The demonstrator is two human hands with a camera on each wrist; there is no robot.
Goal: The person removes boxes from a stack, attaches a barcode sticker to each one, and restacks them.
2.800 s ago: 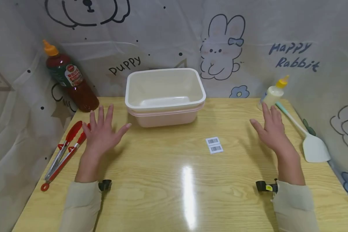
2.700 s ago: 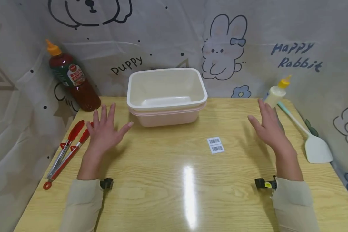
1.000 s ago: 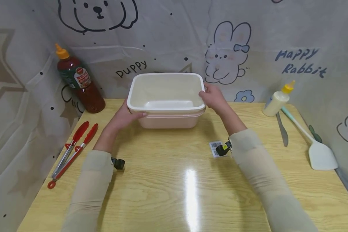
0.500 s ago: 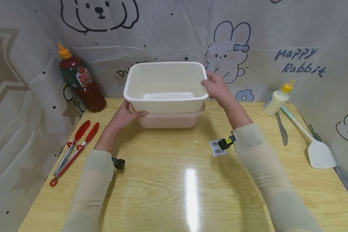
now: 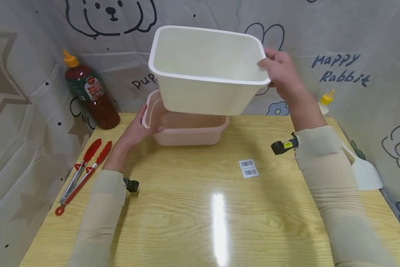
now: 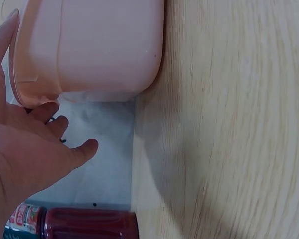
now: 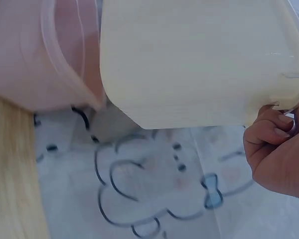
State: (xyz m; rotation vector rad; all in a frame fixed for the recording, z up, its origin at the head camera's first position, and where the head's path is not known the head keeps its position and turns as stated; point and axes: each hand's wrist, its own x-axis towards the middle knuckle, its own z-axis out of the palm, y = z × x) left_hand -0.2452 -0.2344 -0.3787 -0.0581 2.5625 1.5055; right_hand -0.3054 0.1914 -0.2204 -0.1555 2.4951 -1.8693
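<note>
A white plastic bin point(image 5: 206, 94) hangs tilted above a pink plastic bin point(image 5: 189, 137) at the back of the table. My right hand point(image 5: 283, 76) grips the white bin by its right end, thumb over the rim and fingers curled beneath it, as the right wrist view shows point(image 7: 279, 144). The pink bin stands on the tabletop, its inside partly covered by the white one. At its left end my left hand point(image 5: 133, 129) holds the rim, with the thumb along the front. In the left wrist view some fingers of that hand stick out past the rim.
Left of the bins lean a red sauce bottle point(image 5: 93, 98) and red-tipped tongs point(image 5: 83, 178). A barcode card point(image 5: 248, 168) lies mid-table. On the right are a white spatula point(image 5: 366, 172) and a yellow-capped squeeze bottle point(image 5: 326, 101), partly behind my right forearm. A patterned cloth backs the table.
Both hands came in from over the table to the stacked bins. My right hand lifted the white bin up and rightward out of the pink one, while my left hand stayed at the pink rim.
</note>
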